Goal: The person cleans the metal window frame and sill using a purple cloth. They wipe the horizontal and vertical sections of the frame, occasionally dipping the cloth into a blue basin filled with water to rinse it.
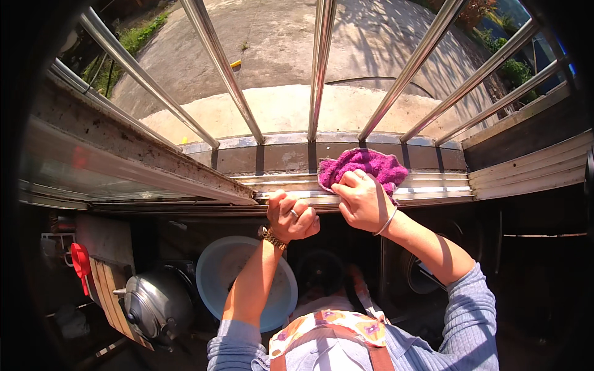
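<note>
My right hand [364,199] presses a bunched magenta cloth [366,164] onto the white metal track of a sliding window [431,190]. The cloth spreads past my fingertips over the track's grooves and part of the tiled sill [283,157]. To its left, my left hand [291,217] is curled into a loose fist at the track's inner edge, with no object visible in it. Beside that hand ends the dirt-specked frame of the window sash [185,167], slid to the left.
Upright metal bars [321,69] stand beyond the sill, with concrete ground outside. Below the window are a light-blue basin [213,283], a lidded metal pot [158,301], a wooden board [109,287] and a red plastic scoop [80,259]. Deep shadow hides much at lower right.
</note>
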`<state>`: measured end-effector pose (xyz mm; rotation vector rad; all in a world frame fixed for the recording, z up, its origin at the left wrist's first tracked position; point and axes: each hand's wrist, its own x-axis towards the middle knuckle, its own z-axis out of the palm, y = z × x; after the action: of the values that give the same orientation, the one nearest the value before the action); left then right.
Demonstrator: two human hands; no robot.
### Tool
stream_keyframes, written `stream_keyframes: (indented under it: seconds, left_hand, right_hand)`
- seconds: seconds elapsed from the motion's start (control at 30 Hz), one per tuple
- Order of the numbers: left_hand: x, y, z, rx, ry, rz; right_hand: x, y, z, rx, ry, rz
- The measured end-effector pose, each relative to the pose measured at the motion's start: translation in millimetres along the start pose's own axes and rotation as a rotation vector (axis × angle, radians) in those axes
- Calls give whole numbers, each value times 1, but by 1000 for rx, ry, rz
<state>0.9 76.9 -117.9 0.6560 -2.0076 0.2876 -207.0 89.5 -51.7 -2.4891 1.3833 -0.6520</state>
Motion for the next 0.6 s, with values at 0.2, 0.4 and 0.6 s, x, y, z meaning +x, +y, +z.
stream_keyframes:
  seconds: [0.2, 0.4, 0.6]
  left_hand:
    - [3, -7, -4, -228, 159, -209]
    - [0, -16, -30, -121, 32, -95]
    - [-2, -26, -25, 23, -100, 62]
  right_hand:
    - [79, -31, 41, 168, -292, -114]
    - [80, 4, 15, 392, -16, 105]
    - [56, 7, -16, 141, 18, -45]
